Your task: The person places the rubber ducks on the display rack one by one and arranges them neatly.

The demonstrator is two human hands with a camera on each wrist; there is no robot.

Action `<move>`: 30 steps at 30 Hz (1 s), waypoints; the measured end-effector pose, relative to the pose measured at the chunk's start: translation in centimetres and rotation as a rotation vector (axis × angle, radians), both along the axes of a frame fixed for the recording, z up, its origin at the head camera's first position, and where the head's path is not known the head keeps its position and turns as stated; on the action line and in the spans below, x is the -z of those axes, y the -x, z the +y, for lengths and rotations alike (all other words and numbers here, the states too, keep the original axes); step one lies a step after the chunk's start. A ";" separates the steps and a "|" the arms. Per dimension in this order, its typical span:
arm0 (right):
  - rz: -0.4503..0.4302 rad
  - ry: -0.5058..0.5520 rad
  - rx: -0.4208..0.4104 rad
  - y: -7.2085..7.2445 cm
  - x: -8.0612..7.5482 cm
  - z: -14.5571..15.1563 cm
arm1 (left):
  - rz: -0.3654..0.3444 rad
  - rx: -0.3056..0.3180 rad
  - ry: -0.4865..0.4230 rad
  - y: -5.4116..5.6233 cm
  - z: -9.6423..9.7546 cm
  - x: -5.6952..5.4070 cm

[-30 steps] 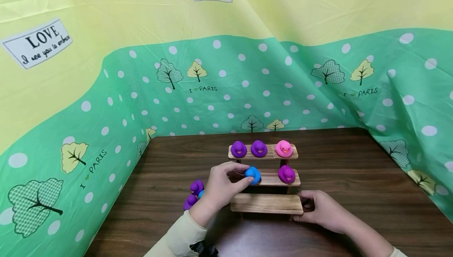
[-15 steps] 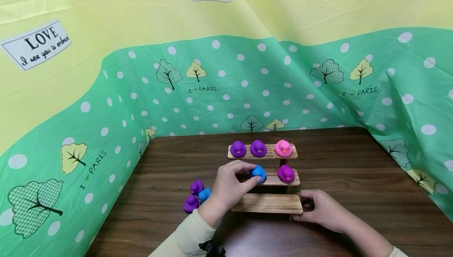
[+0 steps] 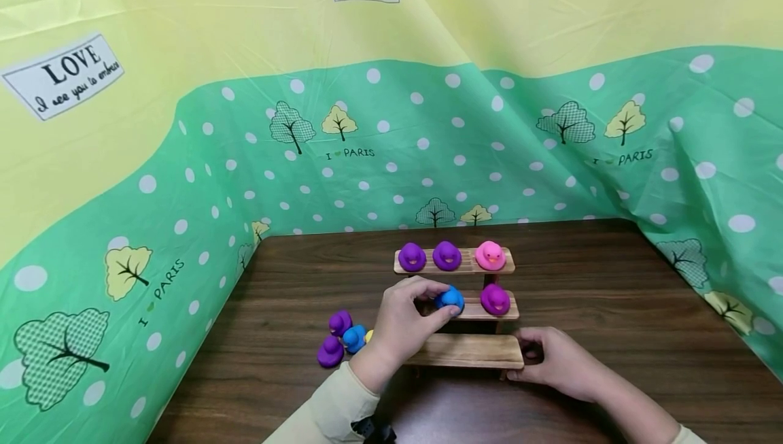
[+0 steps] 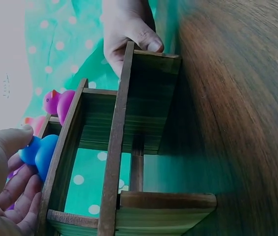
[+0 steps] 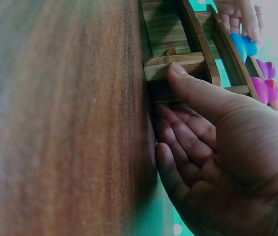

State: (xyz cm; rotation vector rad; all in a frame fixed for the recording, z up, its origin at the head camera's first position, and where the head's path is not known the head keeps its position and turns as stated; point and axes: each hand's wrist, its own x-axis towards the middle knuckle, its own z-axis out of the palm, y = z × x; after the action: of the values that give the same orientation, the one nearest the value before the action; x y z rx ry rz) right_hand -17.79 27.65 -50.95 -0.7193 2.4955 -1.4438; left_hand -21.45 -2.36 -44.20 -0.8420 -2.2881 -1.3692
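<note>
A blue rubber duck point(image 3: 449, 300) is on the middle step of a three-tier wooden stand point(image 3: 471, 351), pinched between the thumb and fingers of my left hand point(image 3: 406, 321). In the left wrist view the blue duck point(image 4: 41, 155) sits against that step's edge. My right hand point(image 3: 557, 366) holds the stand's right end at the lowest step, its thumb point(image 5: 178, 70) on the wood. A magenta duck point(image 3: 495, 300) sits to the right on the middle step. Two purple ducks point(image 3: 412, 257) and a pink duck point(image 3: 491, 255) line the top step.
Left of the stand, two purple ducks point(image 3: 331, 351), another blue duck point(image 3: 354, 339) and a partly hidden yellow thing point(image 3: 369, 336) lie together on the dark wooden table point(image 3: 257, 376). A green and yellow printed cloth point(image 3: 391, 124) encloses the table's back and sides.
My left hand has moved right along the middle step with the blue duck, uncovering the second blue duck and a bit of yellow on the table. My right hand stays at the stand's end.
</note>
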 end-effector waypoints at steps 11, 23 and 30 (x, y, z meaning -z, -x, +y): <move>0.011 0.001 -0.001 0.0 0.0 0.0 | 0.006 -0.015 0.016 0.1 0.0 0.0; 0.005 0.003 0.001 -0.1 0.0 0.0 | 0.031 -0.027 0.026 0.2 -0.1 0.2; -0.001 0.008 -0.004 -0.1 0.1 0.1 | 0.062 -0.001 0.008 0.2 -0.7 0.2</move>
State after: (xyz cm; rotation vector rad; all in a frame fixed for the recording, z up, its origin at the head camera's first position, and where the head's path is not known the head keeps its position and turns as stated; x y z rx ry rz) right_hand -17.73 27.73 -51.04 -0.7248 2.4870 -1.4534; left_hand -21.70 -3.02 -44.36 -0.8736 -2.2489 -1.3158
